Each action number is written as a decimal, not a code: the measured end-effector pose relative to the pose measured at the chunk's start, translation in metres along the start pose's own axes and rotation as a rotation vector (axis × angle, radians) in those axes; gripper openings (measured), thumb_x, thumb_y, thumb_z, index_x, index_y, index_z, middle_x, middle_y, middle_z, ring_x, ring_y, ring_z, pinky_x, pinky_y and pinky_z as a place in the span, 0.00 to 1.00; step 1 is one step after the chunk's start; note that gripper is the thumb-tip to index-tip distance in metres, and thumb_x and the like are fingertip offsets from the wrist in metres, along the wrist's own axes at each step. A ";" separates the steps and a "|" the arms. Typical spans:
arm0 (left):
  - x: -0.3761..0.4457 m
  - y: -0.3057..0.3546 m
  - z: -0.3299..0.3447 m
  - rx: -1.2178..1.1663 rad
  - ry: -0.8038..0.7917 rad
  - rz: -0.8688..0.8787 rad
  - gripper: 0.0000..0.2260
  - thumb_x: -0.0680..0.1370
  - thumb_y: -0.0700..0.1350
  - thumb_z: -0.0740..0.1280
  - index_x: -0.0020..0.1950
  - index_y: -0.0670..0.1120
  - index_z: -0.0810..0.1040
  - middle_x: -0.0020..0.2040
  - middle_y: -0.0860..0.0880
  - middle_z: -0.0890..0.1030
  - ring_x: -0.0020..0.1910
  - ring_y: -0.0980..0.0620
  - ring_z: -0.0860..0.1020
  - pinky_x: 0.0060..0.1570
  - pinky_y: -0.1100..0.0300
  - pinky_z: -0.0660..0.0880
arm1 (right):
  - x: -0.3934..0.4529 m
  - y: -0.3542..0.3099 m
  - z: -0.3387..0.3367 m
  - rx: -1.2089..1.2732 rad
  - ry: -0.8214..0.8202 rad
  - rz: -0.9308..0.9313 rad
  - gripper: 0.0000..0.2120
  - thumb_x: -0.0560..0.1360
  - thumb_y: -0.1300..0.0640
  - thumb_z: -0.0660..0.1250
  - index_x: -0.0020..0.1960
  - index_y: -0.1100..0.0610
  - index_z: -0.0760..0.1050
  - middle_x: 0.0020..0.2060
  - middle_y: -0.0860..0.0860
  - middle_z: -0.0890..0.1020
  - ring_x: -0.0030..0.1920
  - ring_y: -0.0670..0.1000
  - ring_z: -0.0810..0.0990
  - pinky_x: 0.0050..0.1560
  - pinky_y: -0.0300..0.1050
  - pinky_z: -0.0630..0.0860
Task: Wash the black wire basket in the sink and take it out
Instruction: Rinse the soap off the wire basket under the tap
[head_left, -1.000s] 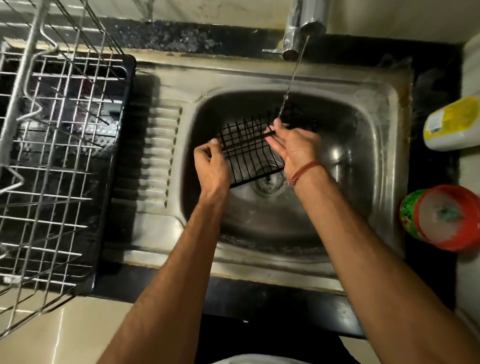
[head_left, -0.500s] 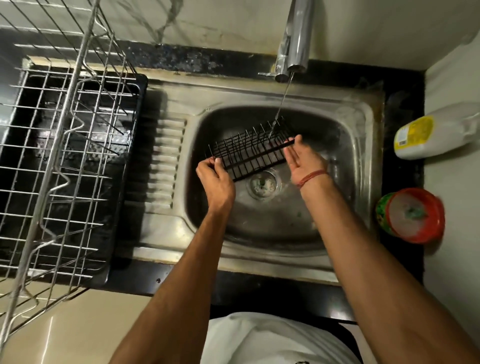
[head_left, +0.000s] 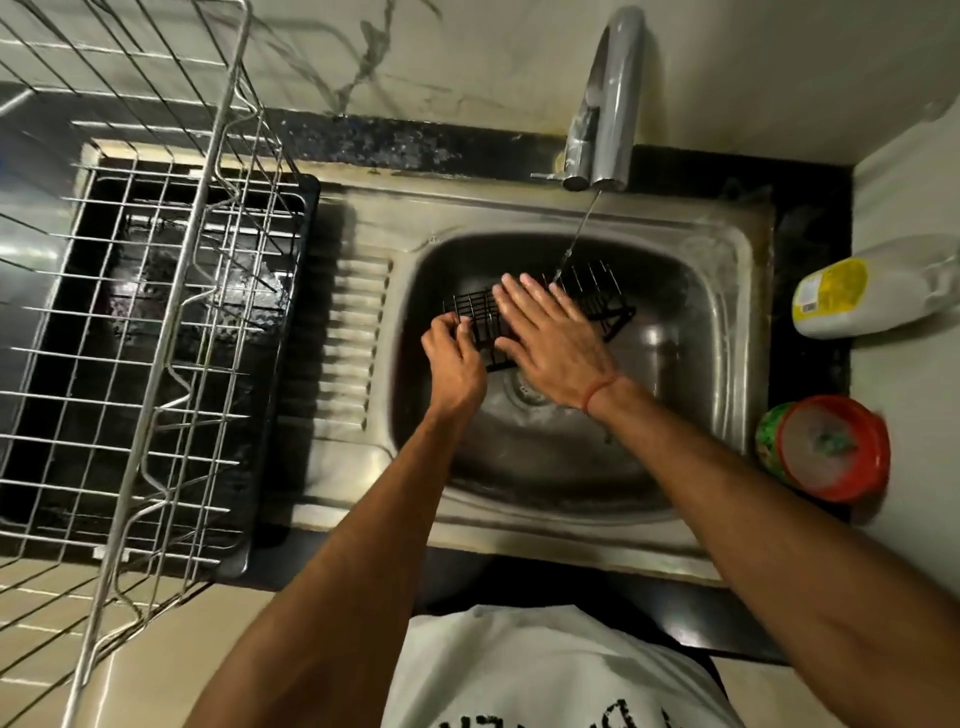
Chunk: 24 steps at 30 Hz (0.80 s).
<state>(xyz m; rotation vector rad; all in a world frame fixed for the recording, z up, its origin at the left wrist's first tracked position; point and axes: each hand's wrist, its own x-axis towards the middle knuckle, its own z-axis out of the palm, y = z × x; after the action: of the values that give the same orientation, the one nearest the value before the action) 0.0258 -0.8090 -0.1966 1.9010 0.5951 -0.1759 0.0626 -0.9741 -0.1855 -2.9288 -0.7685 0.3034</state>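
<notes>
Rinsing | black wire basket (head_left: 597, 291) pinched by left hand (head_left: 454, 358), rubbed by flat right hand (head_left: 550, 338) | lift-out needs firmer grip

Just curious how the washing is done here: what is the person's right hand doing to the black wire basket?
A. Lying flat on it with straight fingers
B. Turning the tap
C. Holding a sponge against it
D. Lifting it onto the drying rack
A: the right hand lies flat with straight fingers across the black wire basket in the sink, while the left hand grips its end.
</notes>
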 end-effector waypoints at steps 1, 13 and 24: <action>0.002 0.000 0.002 -0.008 -0.006 0.005 0.13 0.90 0.46 0.57 0.70 0.39 0.71 0.66 0.42 0.69 0.61 0.51 0.70 0.68 0.60 0.66 | 0.000 0.005 -0.001 0.022 0.019 0.112 0.34 0.88 0.37 0.40 0.86 0.55 0.45 0.86 0.54 0.48 0.85 0.54 0.46 0.84 0.60 0.49; 0.010 0.022 0.038 -0.018 -0.167 0.014 0.12 0.90 0.50 0.56 0.68 0.45 0.72 0.66 0.45 0.68 0.60 0.53 0.74 0.65 0.55 0.76 | -0.022 0.039 -0.006 0.053 0.087 0.477 0.32 0.88 0.43 0.42 0.86 0.60 0.47 0.85 0.57 0.50 0.85 0.54 0.46 0.85 0.58 0.47; 0.010 0.075 0.040 -0.017 -0.263 0.016 0.11 0.88 0.46 0.63 0.66 0.53 0.82 0.55 0.54 0.85 0.53 0.56 0.84 0.48 0.61 0.82 | -0.053 0.053 -0.004 0.212 0.132 0.539 0.33 0.87 0.40 0.44 0.86 0.56 0.49 0.85 0.56 0.52 0.85 0.54 0.46 0.85 0.59 0.49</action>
<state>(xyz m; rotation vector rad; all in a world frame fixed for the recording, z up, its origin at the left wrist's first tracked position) 0.0766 -0.8634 -0.1544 1.8278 0.4022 -0.4021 0.0429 -1.0467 -0.1808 -2.8568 0.0807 0.2090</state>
